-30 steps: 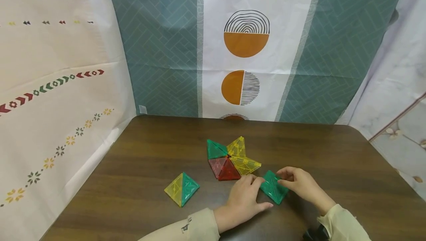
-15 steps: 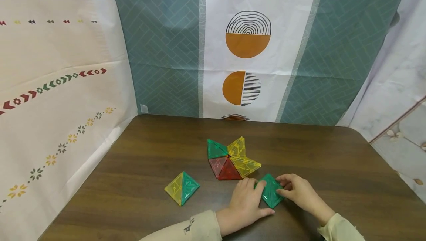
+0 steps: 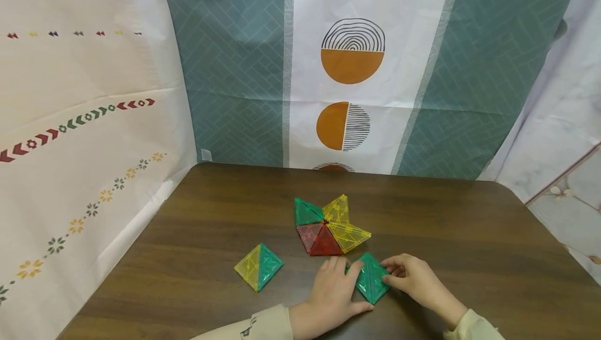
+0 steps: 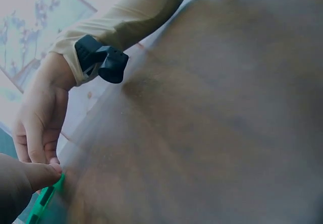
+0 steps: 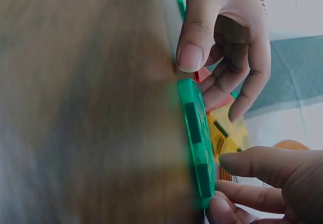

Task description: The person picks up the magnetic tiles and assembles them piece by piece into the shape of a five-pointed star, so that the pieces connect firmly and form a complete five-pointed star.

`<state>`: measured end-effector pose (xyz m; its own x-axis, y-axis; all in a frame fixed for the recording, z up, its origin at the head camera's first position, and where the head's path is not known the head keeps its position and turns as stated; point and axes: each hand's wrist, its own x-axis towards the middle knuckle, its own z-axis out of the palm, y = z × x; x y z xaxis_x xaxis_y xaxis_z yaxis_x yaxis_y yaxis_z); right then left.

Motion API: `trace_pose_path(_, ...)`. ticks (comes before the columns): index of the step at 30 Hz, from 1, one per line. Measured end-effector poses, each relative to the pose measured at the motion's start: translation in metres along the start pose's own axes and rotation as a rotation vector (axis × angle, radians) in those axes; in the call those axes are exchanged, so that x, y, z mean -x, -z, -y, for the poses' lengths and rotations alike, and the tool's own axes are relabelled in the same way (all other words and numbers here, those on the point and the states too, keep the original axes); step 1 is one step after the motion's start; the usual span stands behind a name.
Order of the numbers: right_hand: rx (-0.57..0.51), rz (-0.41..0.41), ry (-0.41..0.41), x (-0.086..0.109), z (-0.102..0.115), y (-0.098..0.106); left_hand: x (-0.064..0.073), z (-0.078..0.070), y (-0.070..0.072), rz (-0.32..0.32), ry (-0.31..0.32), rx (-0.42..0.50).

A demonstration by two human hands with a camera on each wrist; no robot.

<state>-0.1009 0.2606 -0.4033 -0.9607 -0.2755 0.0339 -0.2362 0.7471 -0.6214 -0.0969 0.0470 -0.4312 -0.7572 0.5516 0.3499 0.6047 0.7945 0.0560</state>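
Note:
Two green translucent triangular magnetic tiles (image 3: pixel 371 280) lie edge to edge as a diamond on the table. On their left side is my left hand (image 3: pixel 328 295), its index fingertip over the tiles' left part and its thumb by the lower corner. My right hand (image 3: pixel 415 280) pinches the right corner; in the right wrist view its thumb (image 5: pixel 247 163) is above and its fingers below the green tile edge (image 5: pixel 197 143). Behind the hands lies a fan of red tiles (image 3: pixel 324 241), a green tile (image 3: pixel 307 211) and yellow tiles (image 3: pixel 348 234).
A diamond of one yellow tile (image 3: pixel 249 268) and one green tile (image 3: pixel 269 265) lies left of my hands on the brown wooden table (image 3: pixel 197 225). A patterned cloth (image 3: pixel 235 69) hangs behind the table. Black wrist gear (image 4: pixel 103 60) sits on the right sleeve.
Both hands and the green tile pair have shifted left and toward the person. The tile fan and the yellow-green diamond have stayed put, while the view has tilted slightly.

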Motion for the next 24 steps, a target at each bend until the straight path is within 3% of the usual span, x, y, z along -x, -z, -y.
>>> trace_pose_path(9,-0.065,0.032,0.054,-0.001,0.011,-0.014,0.018,0.016,0.009,0.03,-0.052,-0.012)
trace_pose_path(15,-0.101,0.04,0.088,-0.002,0.018,-0.021,0.024,0.025,0.012,0.045,-0.036,-0.011)
trace_pose_path(24,-0.12,0.036,0.104,-0.006,0.028,-0.03,0.033,0.04,0.013,0.004,-0.013,0.003)
